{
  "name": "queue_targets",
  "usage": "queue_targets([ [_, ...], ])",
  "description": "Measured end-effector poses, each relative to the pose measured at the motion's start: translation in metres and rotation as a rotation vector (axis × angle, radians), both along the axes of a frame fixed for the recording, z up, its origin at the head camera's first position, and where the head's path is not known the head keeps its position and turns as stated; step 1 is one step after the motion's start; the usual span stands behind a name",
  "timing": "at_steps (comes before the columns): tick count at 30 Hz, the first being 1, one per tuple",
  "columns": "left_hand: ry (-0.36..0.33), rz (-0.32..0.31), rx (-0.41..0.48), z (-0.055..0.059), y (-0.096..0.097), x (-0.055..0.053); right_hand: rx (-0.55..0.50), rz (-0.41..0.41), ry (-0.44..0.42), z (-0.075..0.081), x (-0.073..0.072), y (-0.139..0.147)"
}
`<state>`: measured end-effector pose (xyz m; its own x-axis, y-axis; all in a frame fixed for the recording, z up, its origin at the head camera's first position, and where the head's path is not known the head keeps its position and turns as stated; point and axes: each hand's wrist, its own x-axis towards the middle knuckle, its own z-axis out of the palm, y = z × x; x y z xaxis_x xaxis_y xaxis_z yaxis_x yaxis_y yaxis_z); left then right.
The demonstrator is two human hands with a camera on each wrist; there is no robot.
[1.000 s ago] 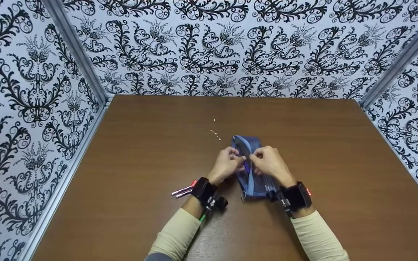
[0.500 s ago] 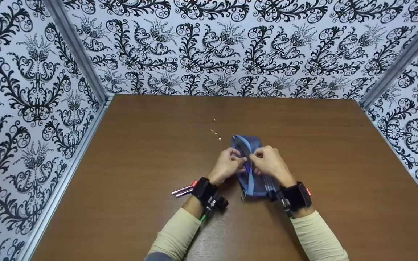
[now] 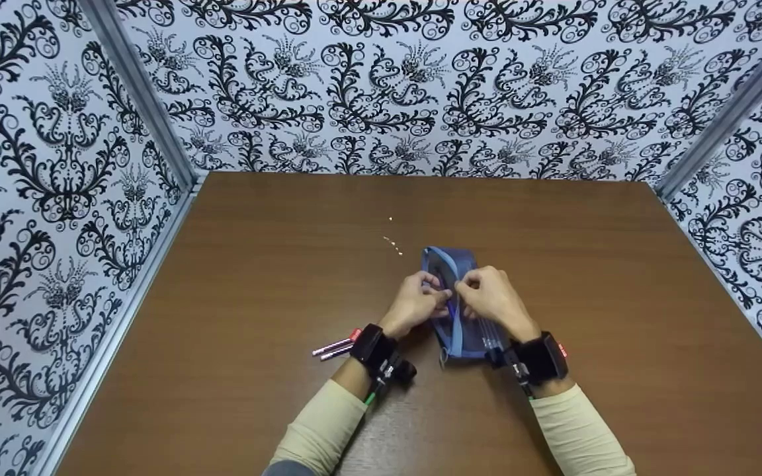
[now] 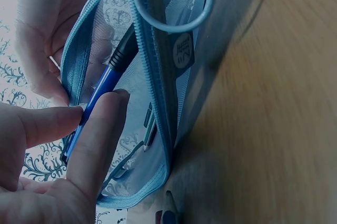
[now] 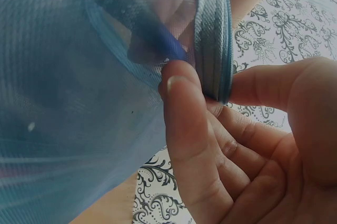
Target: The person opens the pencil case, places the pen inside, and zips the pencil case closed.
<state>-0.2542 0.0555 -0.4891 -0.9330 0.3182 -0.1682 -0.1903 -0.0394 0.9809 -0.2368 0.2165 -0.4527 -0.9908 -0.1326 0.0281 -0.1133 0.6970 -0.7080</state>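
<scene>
A blue mesh zip pouch (image 3: 465, 347) lies unzipped on the table. My left hand (image 3: 413, 305) is at its opening, pinching a blue pen (image 4: 107, 81) between thumb and finger; the pen's black grip slants into the pouch. On the opposite side, my right hand (image 3: 497, 301) pinches the zipper edge (image 5: 213, 40) between thumb and forefinger, holding the mouth apart. Through the mesh the pen shows as a dark blue shape (image 5: 169, 44). Another slim, pen-like item (image 4: 150, 126) lies inside the pouch. A round pull ring (image 4: 209, 8) hangs at the zipper end.
Two slim purple sticks (image 3: 333, 349) with pale ends lie beside my left wrist, partly hidden under the wrist camera band (image 3: 373, 345). Small pale specks (image 3: 394, 246) dot the brown table (image 3: 255, 264) beyond the pouch. Patterned walls (image 3: 381, 86) enclose the back and sides.
My left fingertips have shifted slightly right and toward me at the pouch mouth, with the pen still pinched. My right hand and the pouch look unmoved.
</scene>
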Motion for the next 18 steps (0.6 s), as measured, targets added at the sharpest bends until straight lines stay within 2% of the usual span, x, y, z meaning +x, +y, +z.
queue_targets([
  [12, -0.023, -0.009, -0.024, -0.0011, 0.0018, 0.0001, -0.001, -0.002, 0.013, -0.0001, -0.0002, 0.0008],
  [18, -0.014, -0.018, -0.035, -0.0022, 0.0023, 0.0005, -0.001, -0.005, -0.001, 0.0001, 0.0002, 0.0002],
])
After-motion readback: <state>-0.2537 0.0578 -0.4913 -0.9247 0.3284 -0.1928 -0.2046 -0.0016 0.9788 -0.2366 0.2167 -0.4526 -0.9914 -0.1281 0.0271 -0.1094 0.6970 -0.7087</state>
